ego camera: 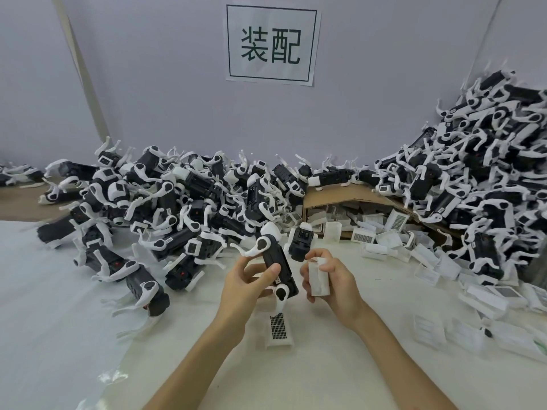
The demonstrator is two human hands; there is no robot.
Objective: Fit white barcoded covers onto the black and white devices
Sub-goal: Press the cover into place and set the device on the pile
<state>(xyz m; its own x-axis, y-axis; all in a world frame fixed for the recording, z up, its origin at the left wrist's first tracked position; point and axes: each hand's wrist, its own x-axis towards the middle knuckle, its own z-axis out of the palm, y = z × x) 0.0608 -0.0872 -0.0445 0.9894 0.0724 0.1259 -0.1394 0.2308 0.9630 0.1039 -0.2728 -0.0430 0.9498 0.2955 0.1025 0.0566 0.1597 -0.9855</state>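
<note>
**Two parts in hand, not yet joined**

Left hand (245, 284) has its fingers curled round a device (276, 255), held above the tabletop (325, 365) and tilted, with its white head toward 11 o'clock. Right hand (337, 287), just at 3 o'clock of it, pinches a cover (318, 281) between thumb and fingers. Cover and device are near but apart. Which face of this cover carries the barcode cannot be told.

The step looks like the mating itself. Turn the cover so its open side faces the black shell and square the edges. Then press evenly, not from one corner, since a skewed start would likely jam or bend the thin plastic. The left grip should stay clear of the seat, and the device's white legs may get in the way.

A spare cover (278, 328) lies barcode-up at 6 o'clock of the hands. Loose covers (381, 241) spill from a box (325, 198) at 1 o'clock. Devices lie in a pile (177, 196) at 10 o'clock and a heap (488, 173) at 2 o'clock.
</note>
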